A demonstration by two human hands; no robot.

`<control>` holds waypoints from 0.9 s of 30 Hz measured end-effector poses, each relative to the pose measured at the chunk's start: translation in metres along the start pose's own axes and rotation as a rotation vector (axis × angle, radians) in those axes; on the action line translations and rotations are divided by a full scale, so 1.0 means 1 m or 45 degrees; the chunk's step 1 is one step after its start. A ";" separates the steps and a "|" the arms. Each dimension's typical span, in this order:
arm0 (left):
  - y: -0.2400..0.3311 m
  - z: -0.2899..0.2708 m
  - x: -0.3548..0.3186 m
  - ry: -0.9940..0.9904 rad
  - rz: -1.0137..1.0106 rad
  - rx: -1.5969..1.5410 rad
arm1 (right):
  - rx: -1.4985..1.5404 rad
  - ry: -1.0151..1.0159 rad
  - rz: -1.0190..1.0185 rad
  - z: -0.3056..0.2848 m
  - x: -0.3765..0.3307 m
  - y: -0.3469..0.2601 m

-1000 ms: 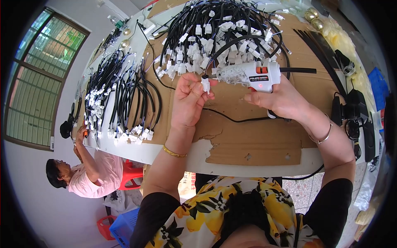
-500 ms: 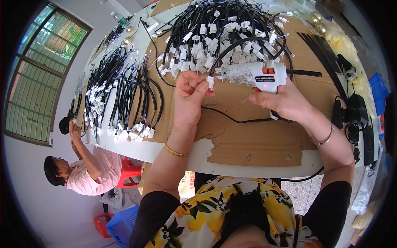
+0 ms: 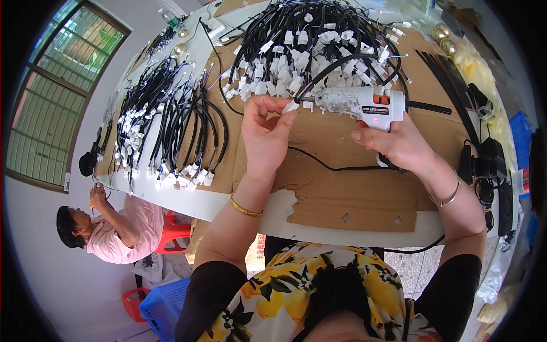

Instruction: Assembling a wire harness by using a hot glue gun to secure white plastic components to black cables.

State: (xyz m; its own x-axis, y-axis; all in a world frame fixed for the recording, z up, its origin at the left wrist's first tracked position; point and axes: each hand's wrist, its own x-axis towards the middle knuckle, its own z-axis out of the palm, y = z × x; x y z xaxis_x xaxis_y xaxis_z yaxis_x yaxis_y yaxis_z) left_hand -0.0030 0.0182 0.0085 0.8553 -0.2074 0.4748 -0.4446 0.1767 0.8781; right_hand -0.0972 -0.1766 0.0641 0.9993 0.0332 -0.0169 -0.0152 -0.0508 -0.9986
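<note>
My left hand [image 3: 266, 137] pinches a small white connector [image 3: 291, 106] between thumb and fingers. From it a black cable [image 3: 336, 64] arches up toward the heap behind. In my right hand [image 3: 396, 142] is a white hot glue gun [image 3: 390, 107], gripped by its handle, with a black glue stick [image 3: 430, 107] sticking out of its rear. Stringy, pale glue clumps cover the front of the gun. Its nozzle points left, close to the connector; whether they touch I cannot tell. Both hands are above a brown cardboard sheet [image 3: 353, 199].
A large heap of black cables [image 3: 307, 34] with white connectors lies at the back. More cable bundles [image 3: 191, 131] lie to the left. Black power adapters [image 3: 490, 157] and long black sticks [image 3: 447, 85] are at the right. A co-worker [image 3: 122, 228] in pink sits at the far left.
The connector in my left hand has tilted, and the glue gun has moved slightly right relative to it. The co-worker's hands have lowered. The whole view has shifted a little.
</note>
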 end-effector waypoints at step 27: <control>0.006 0.003 -0.005 0.019 0.555 0.773 | -0.117 -0.044 0.033 0.002 0.001 0.008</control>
State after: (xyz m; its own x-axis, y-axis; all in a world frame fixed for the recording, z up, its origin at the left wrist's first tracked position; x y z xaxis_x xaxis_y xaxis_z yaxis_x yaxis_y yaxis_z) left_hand -0.0114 0.0172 0.0118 0.5693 -0.2265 0.7903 -0.8094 -0.3230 0.4905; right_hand -0.0965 -0.1748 0.0556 0.9968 0.0649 -0.0462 -0.0365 -0.1432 -0.9890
